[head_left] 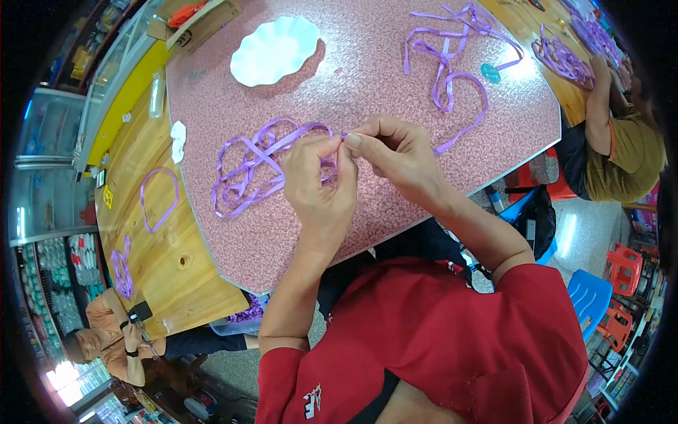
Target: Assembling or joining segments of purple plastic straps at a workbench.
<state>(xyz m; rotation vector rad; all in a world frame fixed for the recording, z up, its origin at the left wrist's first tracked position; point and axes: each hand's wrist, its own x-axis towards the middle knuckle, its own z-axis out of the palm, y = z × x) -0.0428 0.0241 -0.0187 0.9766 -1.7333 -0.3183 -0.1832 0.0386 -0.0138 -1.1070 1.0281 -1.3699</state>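
Observation:
My left hand (318, 173) and my right hand (402, 157) meet over the pink speckled tabletop (254, 247). Both are closed, thumbs against fingers, pinching a short bit of purple ribbon (344, 136) between them; most of it is hidden by the fingertips. Beside my left hand lies a loose, tangled heap of purple ribbon (248, 165), and one strand of it leads up toward my fingers. Past my right hand, more purple ribbon (486, 106) curves away to a looped pile at the far right.
A white wavy-edged plate (275, 51) lies at the far side, near a cardboard box (201, 28). A wooden table (166, 272) on the left bears ribbon loops (161, 201), with a person (116, 332) beside it. Another person (628, 152) works over ribbon (561, 60) at right.

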